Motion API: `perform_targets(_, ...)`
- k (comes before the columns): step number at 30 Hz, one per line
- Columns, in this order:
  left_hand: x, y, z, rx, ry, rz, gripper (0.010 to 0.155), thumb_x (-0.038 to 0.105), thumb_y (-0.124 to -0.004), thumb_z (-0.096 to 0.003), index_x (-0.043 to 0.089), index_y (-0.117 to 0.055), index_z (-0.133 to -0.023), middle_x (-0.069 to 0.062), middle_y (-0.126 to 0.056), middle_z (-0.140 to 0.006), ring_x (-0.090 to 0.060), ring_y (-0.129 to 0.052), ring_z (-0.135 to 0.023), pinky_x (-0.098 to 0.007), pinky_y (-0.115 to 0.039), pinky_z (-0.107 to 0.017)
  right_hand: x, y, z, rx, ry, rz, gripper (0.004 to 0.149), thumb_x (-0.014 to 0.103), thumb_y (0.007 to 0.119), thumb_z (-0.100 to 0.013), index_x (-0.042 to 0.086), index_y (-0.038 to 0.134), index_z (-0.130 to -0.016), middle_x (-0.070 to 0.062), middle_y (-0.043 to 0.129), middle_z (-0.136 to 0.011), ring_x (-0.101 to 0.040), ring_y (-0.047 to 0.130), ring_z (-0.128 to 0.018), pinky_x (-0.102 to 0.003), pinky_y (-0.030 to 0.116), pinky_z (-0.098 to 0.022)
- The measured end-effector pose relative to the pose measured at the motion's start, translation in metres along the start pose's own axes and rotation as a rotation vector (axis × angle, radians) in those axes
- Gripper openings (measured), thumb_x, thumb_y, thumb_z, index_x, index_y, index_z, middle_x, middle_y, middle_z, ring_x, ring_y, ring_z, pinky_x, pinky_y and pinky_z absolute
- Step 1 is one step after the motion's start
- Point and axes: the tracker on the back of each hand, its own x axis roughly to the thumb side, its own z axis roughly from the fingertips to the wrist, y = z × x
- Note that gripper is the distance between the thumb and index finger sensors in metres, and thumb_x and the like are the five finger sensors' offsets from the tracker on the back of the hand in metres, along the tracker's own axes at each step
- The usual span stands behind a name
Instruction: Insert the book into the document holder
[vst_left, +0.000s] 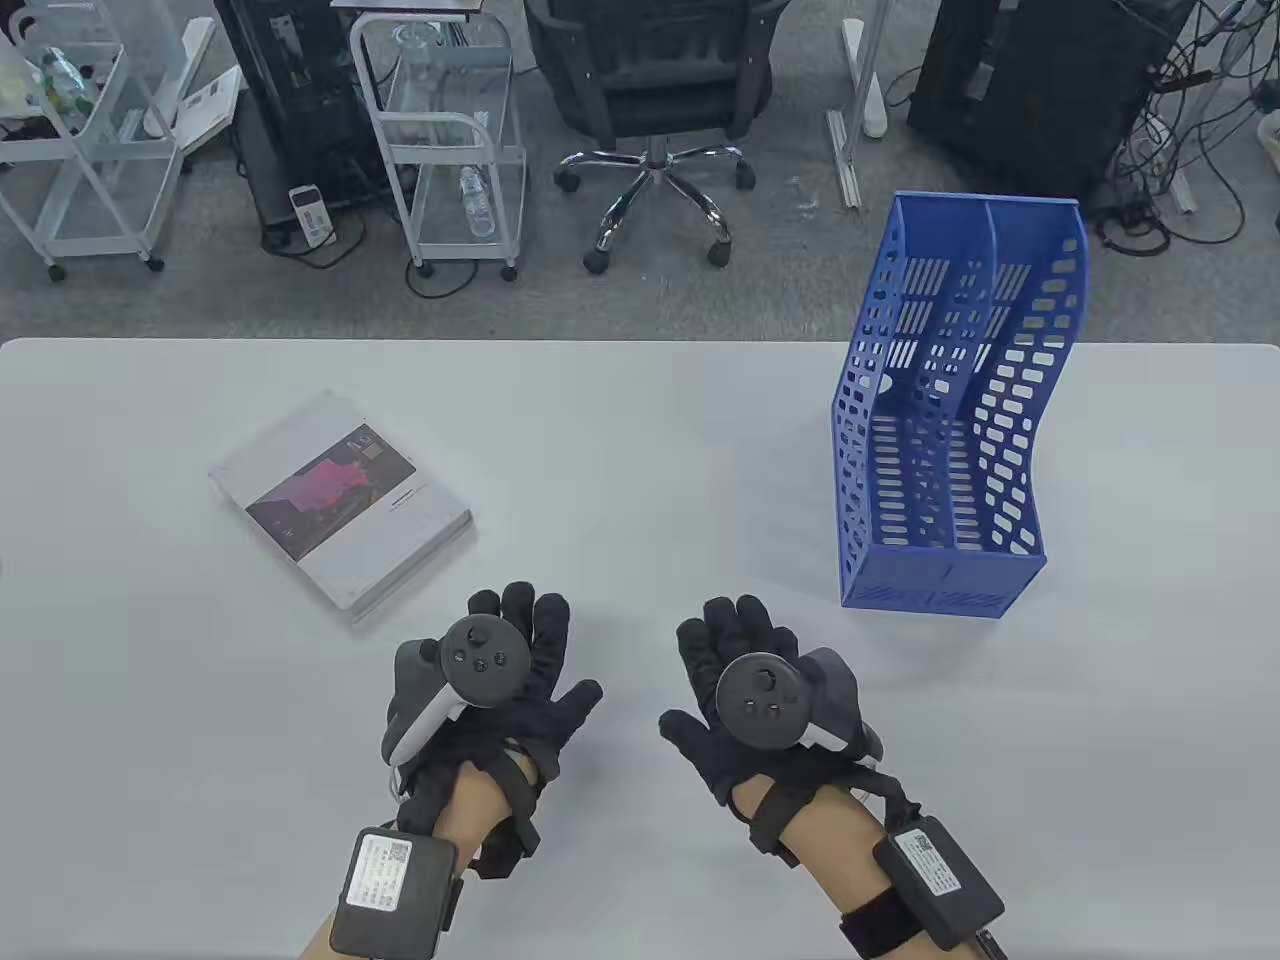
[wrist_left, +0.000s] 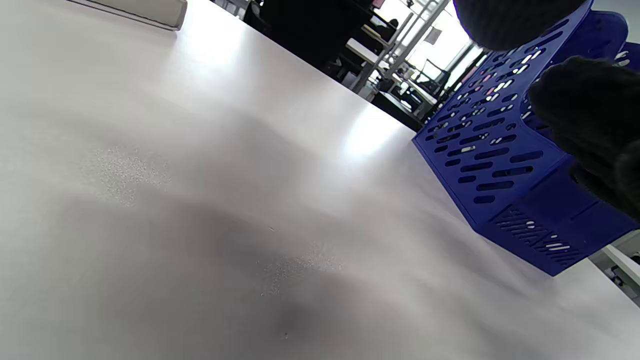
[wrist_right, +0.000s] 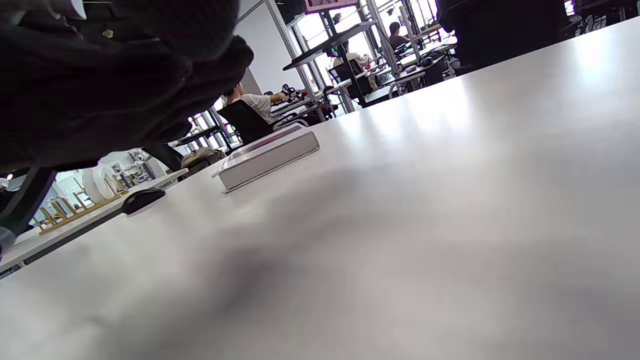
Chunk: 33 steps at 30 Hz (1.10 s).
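A grey book (vst_left: 340, 498) with a dark red cover picture lies flat on the white table (vst_left: 640, 420) at the left. It also shows in the right wrist view (wrist_right: 270, 157) and its corner shows in the left wrist view (wrist_left: 145, 11). A blue perforated document holder (vst_left: 950, 420) stands at the right, open side up; it also shows in the left wrist view (wrist_left: 505, 165). My left hand (vst_left: 520, 650) lies flat and empty, fingers spread, just below and right of the book. My right hand (vst_left: 735, 650) lies flat and empty, left of the holder's front.
Beyond the table's far edge stand an office chair (vst_left: 655, 110), white wire carts (vst_left: 440, 140) and cables on the floor. A second table with a dark mouse (wrist_right: 142, 199) shows in the right wrist view.
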Motion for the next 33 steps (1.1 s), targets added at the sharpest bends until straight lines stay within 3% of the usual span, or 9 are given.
perform_targets(33, -0.0038, -0.0047, -0.0056, 0.0, 0.024, -0.024, 0.083, 0.066, -0.065, -0.0406, 0.042, -0.017, -0.104, 0.012, -0.001, -0.113, -0.021, 0.005, -0.107, -0.06, -0.009, -0.072, -0.001, 0.0004, 0.0002, -0.01, -0.022, -0.005, 0.08, 0.049, 0.073, -0.045, 0.003, 0.034, -0.098, -0.028, 0.02, -0.102, -0.058, 0.016, -0.089, -0.075, 0.028, -0.057)
